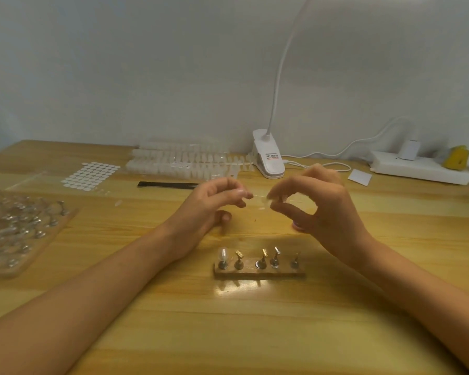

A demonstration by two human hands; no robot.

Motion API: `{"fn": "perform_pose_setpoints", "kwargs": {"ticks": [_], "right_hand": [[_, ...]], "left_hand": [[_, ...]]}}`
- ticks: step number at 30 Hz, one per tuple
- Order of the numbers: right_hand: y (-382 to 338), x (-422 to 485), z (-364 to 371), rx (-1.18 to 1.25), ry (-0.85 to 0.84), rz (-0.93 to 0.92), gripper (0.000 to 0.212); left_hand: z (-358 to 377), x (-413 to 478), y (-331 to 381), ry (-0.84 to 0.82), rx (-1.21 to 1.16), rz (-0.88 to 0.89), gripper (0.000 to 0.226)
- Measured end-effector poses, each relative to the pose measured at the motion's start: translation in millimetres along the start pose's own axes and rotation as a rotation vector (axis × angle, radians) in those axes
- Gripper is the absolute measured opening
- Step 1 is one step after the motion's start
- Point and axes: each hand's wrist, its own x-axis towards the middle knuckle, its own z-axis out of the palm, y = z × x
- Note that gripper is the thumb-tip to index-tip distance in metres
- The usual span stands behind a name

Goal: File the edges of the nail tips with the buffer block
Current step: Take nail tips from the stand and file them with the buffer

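Above the middle of the table, my left hand pinches a tiny clear piece between thumb and forefinger. Facing it, a little apart, my right hand pinches a clear nail tip at its fingertips. A thin pale line seems to run between the two; I cannot tell what it is. Nearer to me, a wooden stand carries several metal pegs, and the leftmost peg bears a clear nail tip. Something pink-purple peeks out under my right hand, mostly hidden.
A black file lies behind my hands. Racks of white nail tips and a dot-sticker sheet sit further back. A tray of clear holders is at left. A clip lamp and power strip stand at the back right.
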Motion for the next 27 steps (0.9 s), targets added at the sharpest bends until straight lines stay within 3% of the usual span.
{"fn": "perform_pose_setpoints", "kwargs": {"ticks": [3,5,10,15,17,22,27], "right_hand": [[3.0,1.4,5.1,0.26,-0.097,0.353,0.027],[10.3,-0.3,7.9,0.219,-0.162,0.446,0.022],[30.3,0.1,-8.2,0.151,-0.174,0.463,0.022],[53.6,-14.0,-37.4,0.097,-0.624,0.363,0.022],[54.3,-18.2,-38.5,0.121,-0.579,0.337,0.017],[25.5,-4.1,-23.0,0.397,-0.448,0.416,0.032],[3.7,-0.5,6.3,0.813,-0.414,0.64,0.02]], "left_hand": [[-1.9,-0.9,0.1,0.078,-0.09,0.034,0.016],[-0.6,-2.0,-0.2,0.09,-0.071,0.059,0.014],[-0.8,-1.8,-1.0,0.088,-0.071,0.068,0.013],[-1.1,-0.1,-3.8,0.075,-0.044,0.071,0.013],[-0.5,0.0,-4.0,0.064,-0.011,0.079,0.012],[3.8,-0.8,-2.9,0.04,0.104,0.093,0.011],[5.8,-0.5,-3.2,0.044,0.198,0.125,0.015]]}}
